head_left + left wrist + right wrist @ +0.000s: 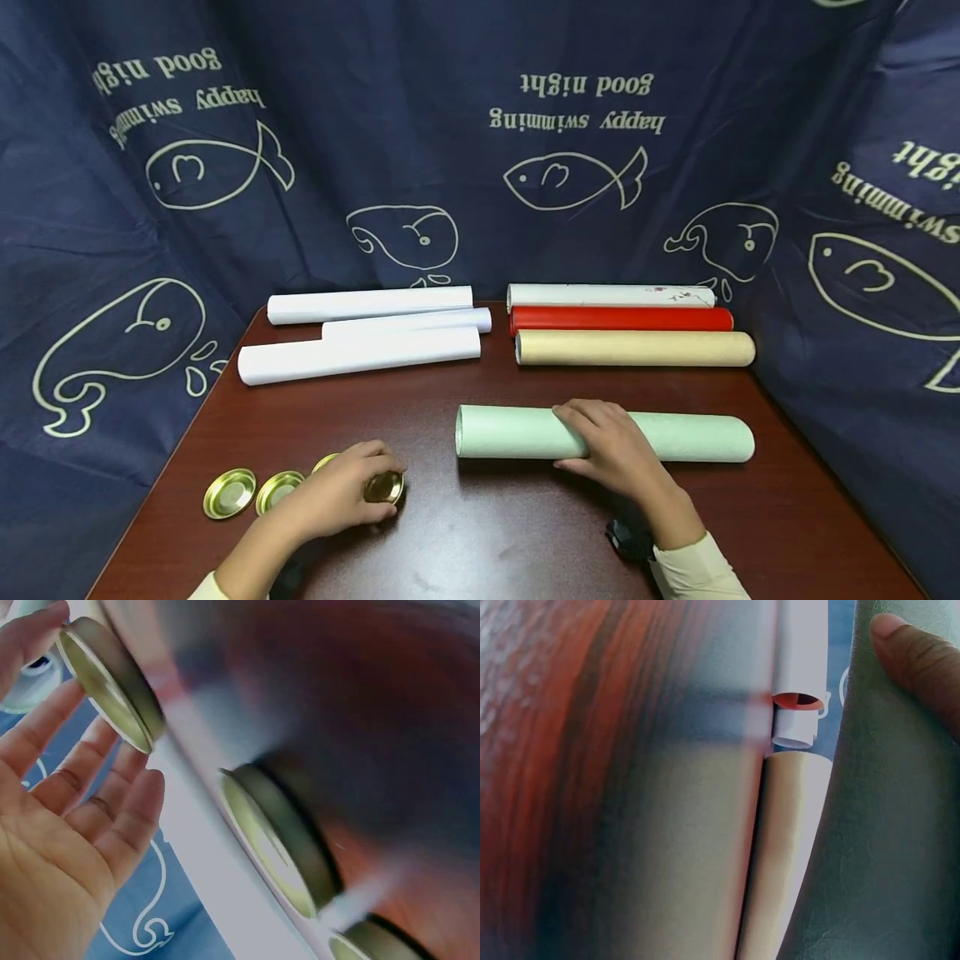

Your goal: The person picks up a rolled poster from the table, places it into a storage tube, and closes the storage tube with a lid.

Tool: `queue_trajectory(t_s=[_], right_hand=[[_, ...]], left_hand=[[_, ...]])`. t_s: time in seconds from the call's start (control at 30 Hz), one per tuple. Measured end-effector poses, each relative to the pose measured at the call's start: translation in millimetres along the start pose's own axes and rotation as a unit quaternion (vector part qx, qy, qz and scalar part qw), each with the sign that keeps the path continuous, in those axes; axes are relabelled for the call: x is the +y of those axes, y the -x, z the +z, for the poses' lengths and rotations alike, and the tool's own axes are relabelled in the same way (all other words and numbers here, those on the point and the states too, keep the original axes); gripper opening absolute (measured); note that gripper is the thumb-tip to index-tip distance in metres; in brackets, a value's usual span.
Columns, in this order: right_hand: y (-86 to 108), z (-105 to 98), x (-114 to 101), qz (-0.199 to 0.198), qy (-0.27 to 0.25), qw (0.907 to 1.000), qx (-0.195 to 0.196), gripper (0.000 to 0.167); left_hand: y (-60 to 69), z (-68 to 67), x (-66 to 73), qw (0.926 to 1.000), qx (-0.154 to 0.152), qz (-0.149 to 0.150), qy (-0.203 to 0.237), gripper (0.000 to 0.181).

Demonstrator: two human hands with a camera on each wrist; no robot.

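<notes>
With thumb and fingertips, my left hand (341, 496) pinches the rim of a shallow round gold metal lid (385, 488). In the left wrist view this lid (112, 686) sits between the thumb and the fingers, its hollow side towards the palm. Three similar lids lie to the left: a far-left lid (229, 493), a lid (277, 490) beside it, and one (324, 461) partly hidden behind the left hand. My right hand (611, 446) grips a pale green paper tube (510, 433) around its middle, with the thumb (922, 664) on the near side. The tube's left end is open.
At the back left lie three white paper rolls (360, 357). To their right lie a white patterned tube (585, 295), a red tube (622, 319) and a beige tube (637, 348). A dark blue printed curtain (420, 150) surrounds the brown table (480, 533).
</notes>
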State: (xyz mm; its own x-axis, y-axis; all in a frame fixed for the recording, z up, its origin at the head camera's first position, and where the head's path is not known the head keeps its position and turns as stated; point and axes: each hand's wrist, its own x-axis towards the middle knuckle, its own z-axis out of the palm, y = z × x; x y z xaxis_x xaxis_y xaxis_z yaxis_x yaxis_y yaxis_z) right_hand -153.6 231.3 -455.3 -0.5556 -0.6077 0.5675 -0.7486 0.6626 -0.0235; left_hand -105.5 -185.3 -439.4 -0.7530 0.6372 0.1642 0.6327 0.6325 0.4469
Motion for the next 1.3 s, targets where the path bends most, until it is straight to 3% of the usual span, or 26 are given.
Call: queue_trajectory(t_s=[0.37, 0.47, 0.6, 0.77, 0.9, 1.17, 1.3], right_hand=[[2.9, 2.4, -1.5, -0.005, 0.001, 1.0, 0.0, 0.078], [3.3, 2.3, -2.3, -0.008, 0.007, 0.9999, -0.003, 0.079], [3.5, 1.6, -4.1, -0.013, 0.012, 0.9998, -0.007, 0.079], [4.3, -1.5, -6.9, -0.011, 0.015, 0.9998, -0.006, 0.08], [4.6, -5.0, -7.6, -0.012, 0.012, 0.9998, 0.004, 0.08], [5.6, -7.5, -7.1, -0.02, 0.013, 0.9994, 0.024, 0.08], [3.1, -7.1, -8.7, -0.014, 0.007, 0.9996, 0.025, 0.079]], left_hand=[[-30.3, 0.3, 18.8, 0.9899, 0.104, 0.0, 0.097, 0.046], [-38.5, 3.1, 25.3, 0.9802, 0.131, -0.011, 0.148, 0.048], [-48.4, 9.5, 30.0, 0.9597, 0.16, -0.007, 0.231, 0.048], [-56.6, 18.1, 31.1, 0.9386, 0.151, -0.012, 0.31, 0.047], [-58.9, 22.3, 31.7, 0.9262, 0.144, -0.018, 0.348, 0.048], [-65.1, 26.9, 34.1, 0.907, 0.154, -0.002, 0.392, 0.049], [-65.7, 26.6, 35.1, 0.9018, 0.162, 0.005, 0.401, 0.049]])
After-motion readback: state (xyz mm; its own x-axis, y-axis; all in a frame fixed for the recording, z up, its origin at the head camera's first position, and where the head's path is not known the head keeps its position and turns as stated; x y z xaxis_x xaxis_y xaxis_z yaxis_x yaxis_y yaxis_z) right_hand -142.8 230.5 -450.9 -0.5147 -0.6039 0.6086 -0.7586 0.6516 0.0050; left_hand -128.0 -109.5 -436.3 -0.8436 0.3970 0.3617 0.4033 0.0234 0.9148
